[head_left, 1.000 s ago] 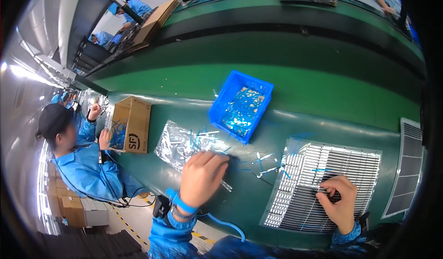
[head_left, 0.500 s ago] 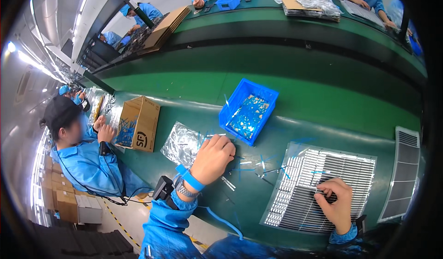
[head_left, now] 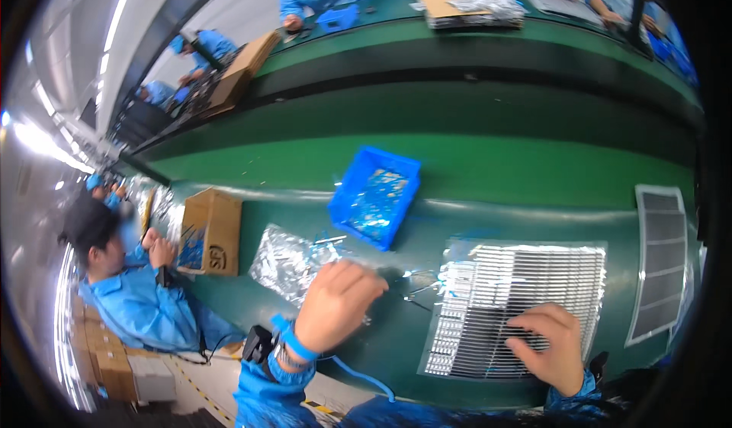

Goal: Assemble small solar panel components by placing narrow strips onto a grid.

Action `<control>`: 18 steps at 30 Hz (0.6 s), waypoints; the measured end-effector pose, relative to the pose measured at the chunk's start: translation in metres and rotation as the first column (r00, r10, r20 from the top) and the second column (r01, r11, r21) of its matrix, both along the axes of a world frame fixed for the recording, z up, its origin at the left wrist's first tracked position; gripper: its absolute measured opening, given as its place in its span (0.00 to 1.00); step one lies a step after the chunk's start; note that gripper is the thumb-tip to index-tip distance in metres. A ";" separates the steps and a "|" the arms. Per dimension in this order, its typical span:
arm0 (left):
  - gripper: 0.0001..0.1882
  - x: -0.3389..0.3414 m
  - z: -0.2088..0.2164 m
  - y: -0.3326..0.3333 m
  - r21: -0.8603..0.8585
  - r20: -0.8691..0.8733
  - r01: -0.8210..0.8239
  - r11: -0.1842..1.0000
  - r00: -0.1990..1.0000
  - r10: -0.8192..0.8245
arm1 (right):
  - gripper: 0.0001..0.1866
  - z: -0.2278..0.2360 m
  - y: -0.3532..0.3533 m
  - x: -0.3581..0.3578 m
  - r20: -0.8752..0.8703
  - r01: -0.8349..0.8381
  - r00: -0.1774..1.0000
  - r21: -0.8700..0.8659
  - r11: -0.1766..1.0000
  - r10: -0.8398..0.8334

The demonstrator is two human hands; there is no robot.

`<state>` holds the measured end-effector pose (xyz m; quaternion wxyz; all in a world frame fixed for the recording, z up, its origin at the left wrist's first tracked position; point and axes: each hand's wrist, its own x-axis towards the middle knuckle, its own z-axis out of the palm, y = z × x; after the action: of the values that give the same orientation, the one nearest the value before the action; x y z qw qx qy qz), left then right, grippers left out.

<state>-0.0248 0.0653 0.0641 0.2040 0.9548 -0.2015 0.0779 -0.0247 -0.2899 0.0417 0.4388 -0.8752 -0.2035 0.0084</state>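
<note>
My left hand [head_left: 339, 304] hovers low over the green bench, back of the hand up, beside a crinkled clear plastic bag [head_left: 280, 264]. Its fingers are curled together; whatever they hold, if anything, is hidden. A blue band [head_left: 296, 342] circles that wrist. My right hand [head_left: 550, 346] is over a flat sheet of narrow dark and silvery strips [head_left: 534, 275], thumb and fingers apart with nothing visible between them. Between the hands lie thin blue and silvery scraps [head_left: 419, 282]. Beyond my left hand stands a blue bin [head_left: 352, 219] with small scraps inside.
Left of the bag is an open cardboard box [head_left: 223, 237] with blue scraps in it. A person in blue [head_left: 137, 306] works beside it. At the right lies another panelled sheet [head_left: 662, 268]. Across the green divider, other people work at a bench with stacked cardboard [head_left: 437, 0].
My right thumb and fingers have spread from a near pinch. My left hand has shifted slightly nearer to me. The whole view has swung somewhat, moving the surroundings leftward.
</note>
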 end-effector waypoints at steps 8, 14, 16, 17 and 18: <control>0.16 0.017 0.001 -0.091 -0.159 0.194 0.320 0.934 0.938 -0.288 | 0.15 0.018 0.023 0.023 -0.306 -0.081 0.932 0.345 0.935 0.194; 0.17 0.025 -0.030 -0.109 -0.220 0.238 0.327 0.919 0.932 -0.275 | 0.10 -0.012 0.019 0.025 -0.335 0.051 0.931 0.506 0.861 0.142; 0.17 0.026 -0.036 -0.109 -0.226 0.239 0.315 0.922 0.935 -0.261 | 0.07 -0.019 0.018 0.027 -0.294 0.032 0.951 0.399 0.916 0.095; 0.17 0.027 -0.039 -0.108 -0.246 0.231 0.313 0.917 0.938 -0.258 | 0.07 -0.021 0.019 0.027 -0.303 0.034 0.948 0.398 0.917 0.097; 0.18 0.026 -0.042 -0.106 -0.268 0.222 0.303 0.914 0.943 -0.248 | 0.06 -0.022 0.019 0.029 -0.267 0.018 0.959 0.378 0.926 0.090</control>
<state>0.0011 -0.0412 0.0218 0.3352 0.8636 -0.3384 0.1654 0.0042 -0.2705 0.0199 0.6227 -0.7607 -0.1533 0.1007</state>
